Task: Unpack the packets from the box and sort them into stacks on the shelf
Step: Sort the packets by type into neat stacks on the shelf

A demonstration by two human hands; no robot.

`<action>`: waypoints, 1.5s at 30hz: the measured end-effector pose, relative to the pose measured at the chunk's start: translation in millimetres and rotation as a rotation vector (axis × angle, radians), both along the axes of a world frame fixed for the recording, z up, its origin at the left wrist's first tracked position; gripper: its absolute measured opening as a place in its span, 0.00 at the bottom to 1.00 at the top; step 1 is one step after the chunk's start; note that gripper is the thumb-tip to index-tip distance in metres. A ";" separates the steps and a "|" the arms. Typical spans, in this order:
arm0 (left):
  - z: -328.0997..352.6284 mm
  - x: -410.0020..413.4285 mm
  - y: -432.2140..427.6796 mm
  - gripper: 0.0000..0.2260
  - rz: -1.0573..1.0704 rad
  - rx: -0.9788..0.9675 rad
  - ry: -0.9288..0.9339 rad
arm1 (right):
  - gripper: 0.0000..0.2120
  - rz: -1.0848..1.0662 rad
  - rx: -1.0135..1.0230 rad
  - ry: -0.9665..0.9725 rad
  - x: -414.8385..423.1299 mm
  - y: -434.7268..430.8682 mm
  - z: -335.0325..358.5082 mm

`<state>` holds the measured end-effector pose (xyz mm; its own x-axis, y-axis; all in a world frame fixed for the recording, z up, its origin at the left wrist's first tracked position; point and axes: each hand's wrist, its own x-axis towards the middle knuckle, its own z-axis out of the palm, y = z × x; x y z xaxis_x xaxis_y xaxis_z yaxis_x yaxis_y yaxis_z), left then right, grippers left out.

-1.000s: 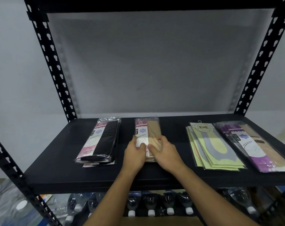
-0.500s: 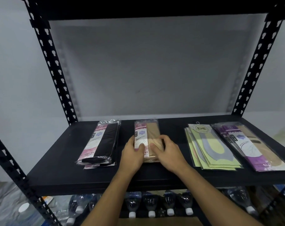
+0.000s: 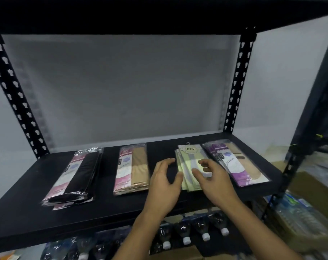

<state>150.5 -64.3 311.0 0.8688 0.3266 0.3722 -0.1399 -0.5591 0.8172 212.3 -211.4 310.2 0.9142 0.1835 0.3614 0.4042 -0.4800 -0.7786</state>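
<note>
Several stacks of packets lie on the black shelf [image 3: 28,207]: a pink-and-black stack [image 3: 75,175] at left, a pink-and-beige stack [image 3: 132,169] in the middle, a yellow-green stack [image 3: 187,160], and a purple stack [image 3: 236,164] at right. My left hand [image 3: 164,184] hovers with spread fingers just left of the yellow-green stack, thumb near its edge. Above that same stack my right hand [image 3: 212,179] floats with loosely bent fingers. Neither hand holds anything. The box is not clearly in view.
Black perforated uprights [image 3: 14,102] [image 3: 236,87] frame the shelf against a grey wall. Below it stand several plastic bottles [image 3: 204,233] with white caps. Wrapped bottle packs [image 3: 300,216] and cardboard sit at lower right.
Both hands left the pink-and-beige stack and moved right to the yellow-green stack, fingers spreading. The view has turned to the right.
</note>
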 end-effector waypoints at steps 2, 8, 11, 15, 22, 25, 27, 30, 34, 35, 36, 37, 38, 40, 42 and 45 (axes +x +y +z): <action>-3.9 13.1 -21.5 0.20 -0.041 -0.062 0.047 | 0.19 -0.042 -0.024 -0.007 10.5 -22.3 -4.9; -18.7 43.6 -51.8 0.25 -0.008 -0.189 0.119 | 0.23 -0.001 -0.118 0.049 36.7 -41.1 -28.6; -24.8 54.0 -55.1 0.27 0.004 -0.197 0.155 | 0.28 0.001 -0.119 0.113 41.6 -33.7 -37.0; -30.0 59.5 -57.4 0.24 0.042 -0.172 0.142 | 0.31 -0.019 -0.082 0.131 48.2 -25.8 -41.0; -29.8 59.2 -58.4 0.20 0.050 -0.217 0.169 | 0.28 0.008 -0.082 0.102 46.8 -18.2 -44.1; -31.6 59.1 -51.7 0.20 0.084 -0.235 0.183 | 0.26 0.004 -0.079 0.082 45.7 -17.8 -39.9; -31.4 60.6 -47.2 0.20 0.102 -0.251 0.174 | 0.22 -0.021 -0.048 0.064 47.8 -19.7 -33.3; -31.4 63.3 -45.7 0.17 0.091 -0.256 0.183 | 0.19 -0.057 -0.011 0.052 48.7 -20.9 -24.9; -29.5 62.0 -46.3 0.22 0.043 -0.163 0.231 | 0.22 -0.010 -0.026 0.087 46.6 -16.5 -31.3; -28.3 62.2 -45.1 0.24 0.041 -0.142 0.253 | 0.23 -0.004 -0.035 0.097 45.6 -15.9 -31.6; -27.1 62.3 -44.1 0.25 0.036 -0.129 0.272 | 0.25 -0.001 -0.040 0.103 46.1 -15.9 -32.4; -26.6 62.5 -43.2 0.26 0.030 -0.120 0.286 | 0.26 0.003 -0.043 0.105 46.6 -16.1 -32.1; -26.2 62.5 -42.7 0.25 0.026 -0.113 0.290 | 0.26 0.008 -0.043 0.102 46.9 -16.3 -31.8; -24.7 61.3 -42.5 0.24 0.029 -0.108 0.293 | 0.25 0.020 -0.051 0.091 46.7 -14.3 -31.6; -23.7 60.2 -42.4 0.23 0.032 -0.109 0.291 | 0.24 0.021 -0.059 0.078 46.6 -12.0 -33.5; -24.0 60.9 -42.2 0.22 0.016 -0.112 0.296 | 0.24 0.010 -0.049 0.070 46.5 -11.6 -34.4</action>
